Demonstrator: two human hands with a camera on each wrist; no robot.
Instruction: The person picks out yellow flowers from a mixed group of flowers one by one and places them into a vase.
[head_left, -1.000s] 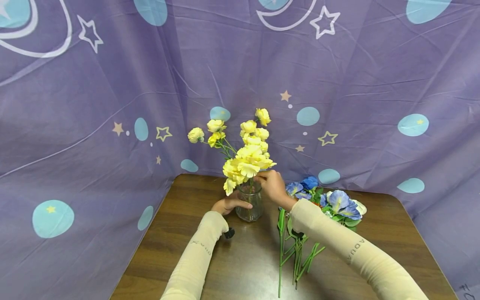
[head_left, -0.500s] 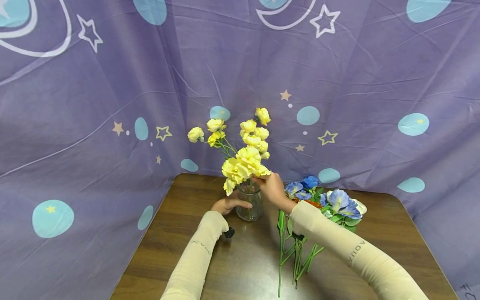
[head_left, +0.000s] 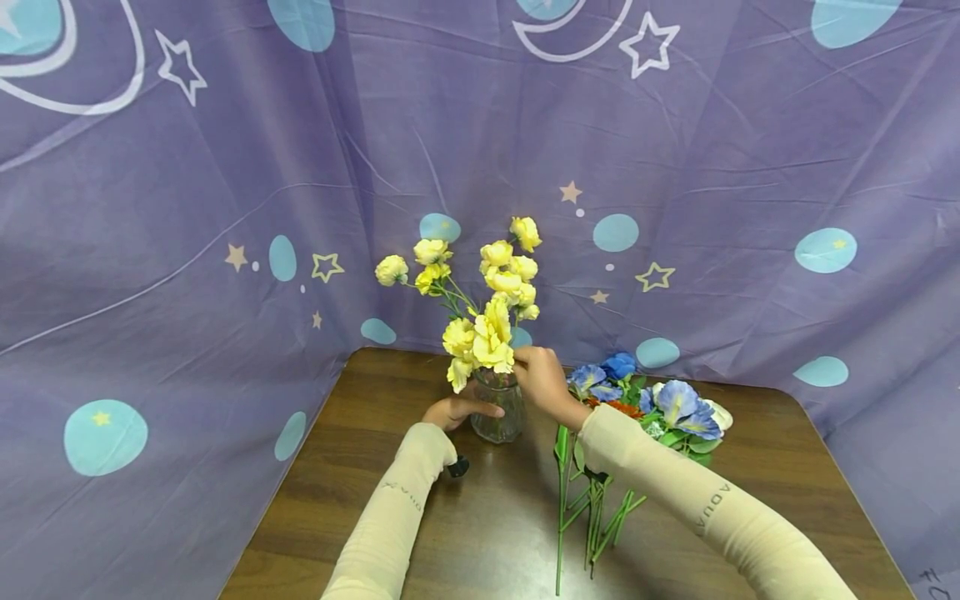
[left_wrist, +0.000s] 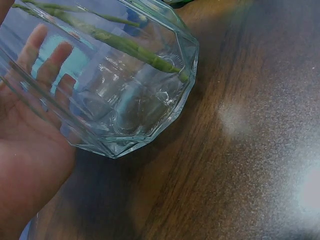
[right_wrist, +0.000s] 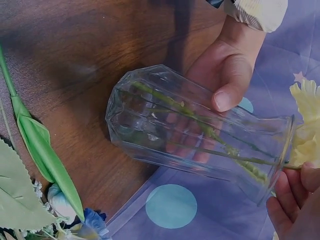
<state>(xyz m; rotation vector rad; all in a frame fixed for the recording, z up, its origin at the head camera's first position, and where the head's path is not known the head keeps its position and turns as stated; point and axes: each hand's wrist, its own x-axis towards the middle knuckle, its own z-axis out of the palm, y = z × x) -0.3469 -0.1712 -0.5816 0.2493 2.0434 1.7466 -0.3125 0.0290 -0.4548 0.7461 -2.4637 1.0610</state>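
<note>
A clear faceted glass vase [head_left: 504, 423] stands upright on the table, with green stems [left_wrist: 130, 48] visible through its wall. My left hand [head_left: 452, 410] holds it from the left, thumb across the front and fingers behind the glass, as the right wrist view also shows. At the vase's mouth, my right hand [head_left: 545, 382] pinches a thin stem [right_wrist: 250, 159] between thumb and fingers; the stem runs down inside the vase. Large ruffled yellow flowers [head_left: 492, 337] hang over the rim beside that hand. Smaller round yellow blooms [head_left: 504, 282] rise higher on their stems.
Right of the vase lies a pile of blue, white and orange flowers [head_left: 678, 404], partly under the right forearm. Their green stems [head_left: 596, 521] point toward the table's front. A purple curtain [head_left: 720, 208] hangs close behind the wooden table [head_left: 480, 533].
The large yellow flower by the right hand has turned and shifted left and slightly down. My right hand has lowered a little at the rim. My left hand has stayed on the vase.
</note>
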